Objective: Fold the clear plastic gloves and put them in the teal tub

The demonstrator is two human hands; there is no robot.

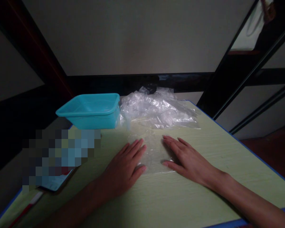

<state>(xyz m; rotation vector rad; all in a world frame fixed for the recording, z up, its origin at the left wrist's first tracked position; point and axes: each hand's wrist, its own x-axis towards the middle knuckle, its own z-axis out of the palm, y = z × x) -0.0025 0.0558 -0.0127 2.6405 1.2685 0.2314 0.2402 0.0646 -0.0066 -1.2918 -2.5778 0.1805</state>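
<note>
My left hand (pixel 124 167) lies flat on the pale green table (pixel 204 196), fingers stretched out, its fingertips resting on the left edge of a clear plastic bag (pixel 154 152). My right hand (pixel 185 158) lies flat too, fingers spread, pressing the right side of the same bag. The bag is spread flat on the table between both hands. Neither hand grips anything.
A heap of crumpled clear plastic bags (pixel 156 109) sits at the far edge of the table. A turquoise plastic tub (pixel 90 110) stands to its left. A blurred flat item (pixel 59 158) lies at the left edge. Dark metal bars run behind the table.
</note>
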